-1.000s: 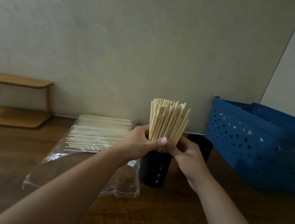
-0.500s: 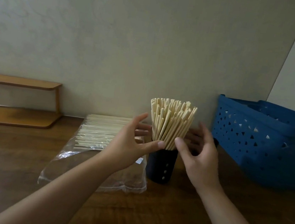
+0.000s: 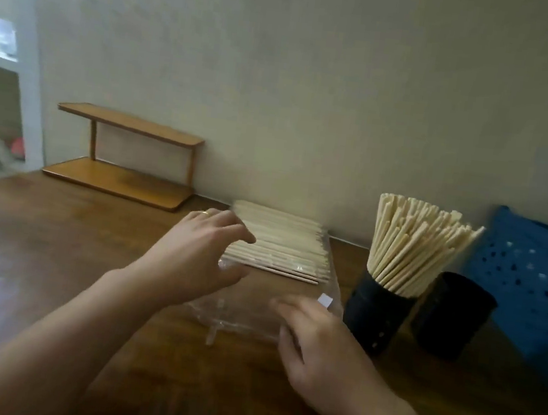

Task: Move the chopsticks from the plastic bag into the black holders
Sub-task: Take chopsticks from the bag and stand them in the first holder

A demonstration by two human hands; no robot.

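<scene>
A clear plastic bag [image 3: 253, 311] lies on the wooden table with a flat stack of pale chopsticks [image 3: 288, 247] in its far end. My left hand [image 3: 201, 257] hovers over the bag's left side, fingers loosely spread, holding nothing. Over the bag's near right corner is my right hand [image 3: 313, 350], fingers extended and empty. To the right, one black holder [image 3: 374, 318] stands packed with upright chopsticks [image 3: 413, 245]. A second black holder [image 3: 453, 312] stands just right of it, and I see no chopsticks rising from it.
A blue perforated basket [image 3: 533, 273] sits at the far right against the wall. A small wooden two-tier shelf [image 3: 123, 161] stands at the back left. A white door frame [image 3: 28, 91] borders the left edge.
Both hands let go of the chopstick bundle in the holder and moved left to the plastic bag. The view swung left with them.
</scene>
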